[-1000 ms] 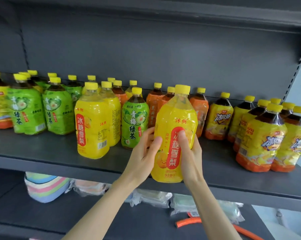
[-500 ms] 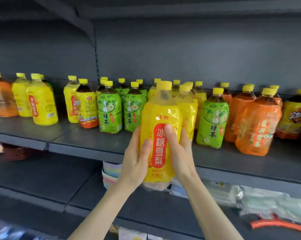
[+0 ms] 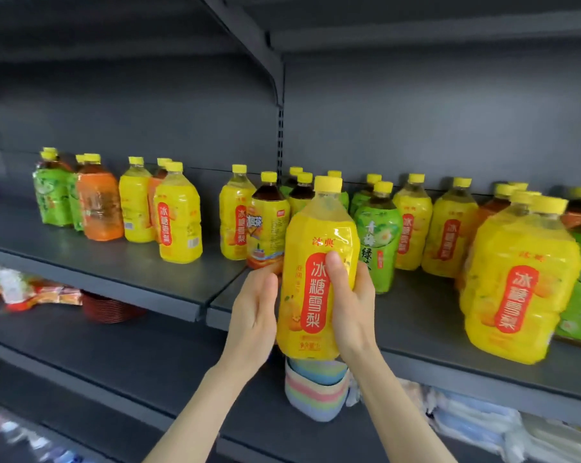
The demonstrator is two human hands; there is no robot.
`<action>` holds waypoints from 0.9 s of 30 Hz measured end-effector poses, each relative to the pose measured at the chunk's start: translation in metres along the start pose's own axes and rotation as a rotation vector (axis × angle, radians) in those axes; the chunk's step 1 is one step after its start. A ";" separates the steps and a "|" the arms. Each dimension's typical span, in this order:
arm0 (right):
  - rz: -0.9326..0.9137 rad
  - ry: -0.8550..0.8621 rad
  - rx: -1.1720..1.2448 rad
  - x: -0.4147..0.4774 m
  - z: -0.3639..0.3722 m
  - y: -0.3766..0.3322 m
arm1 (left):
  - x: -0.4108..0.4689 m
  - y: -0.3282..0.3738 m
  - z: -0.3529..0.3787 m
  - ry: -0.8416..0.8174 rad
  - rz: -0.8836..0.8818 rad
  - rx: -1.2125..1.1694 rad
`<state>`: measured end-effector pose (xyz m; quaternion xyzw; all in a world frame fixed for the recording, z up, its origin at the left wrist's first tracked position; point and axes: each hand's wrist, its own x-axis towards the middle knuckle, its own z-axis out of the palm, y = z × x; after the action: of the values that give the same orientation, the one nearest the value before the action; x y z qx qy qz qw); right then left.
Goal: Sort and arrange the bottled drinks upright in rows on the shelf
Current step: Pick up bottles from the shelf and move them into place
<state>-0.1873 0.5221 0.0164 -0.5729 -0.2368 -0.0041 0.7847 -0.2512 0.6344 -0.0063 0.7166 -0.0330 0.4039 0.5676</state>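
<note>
Change: yellow pear-drink bottle (image 3: 319, 272) has gone left along the shelf (image 3: 169, 282).
Left hand (image 3: 252, 315): wraps its left side, thumb in front.
Right hand (image 3: 349, 305): wraps its right side, thumb on the red label.
Bottle: upright, held in the air before the shelf edge.

Shop aisle, retail racking. Dark grey metal gondola shelves (image 3: 115, 262) are being carried on a slotted upright (image 3: 280, 142) with a bracket at the top. Bottled drinks (image 3: 179, 218) are being displayed as stock: all are yellow-capped, with green, orange and yellow labels being repeated along the tier. The pear-drink bottle (image 3: 319, 272) is being duplicated several times in the row. Sealed packaged goods (image 3: 476, 426) are being stocked on the tier below, alongside pastel striped stacked items (image 3: 316, 392), dark red stacked dishware (image 3: 109, 309) and blurred packets (image 3: 25, 292).
</note>
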 end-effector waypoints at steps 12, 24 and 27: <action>-0.017 0.020 0.000 0.080 0.104 0.065 | 0.123 -0.099 -0.136 0.499 -0.090 0.403; -0.103 0.174 -0.124 0.094 0.140 0.093 | 0.204 -0.156 -0.200 0.342 -0.364 0.440; -0.132 0.210 -0.142 0.091 0.144 0.096 | 0.187 -0.147 -0.200 0.295 -0.314 0.497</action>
<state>-0.1321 0.7086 -0.0019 -0.6067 -0.1896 -0.1324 0.7606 -0.1593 0.9312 -0.0003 0.7633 0.2599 0.4068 0.4295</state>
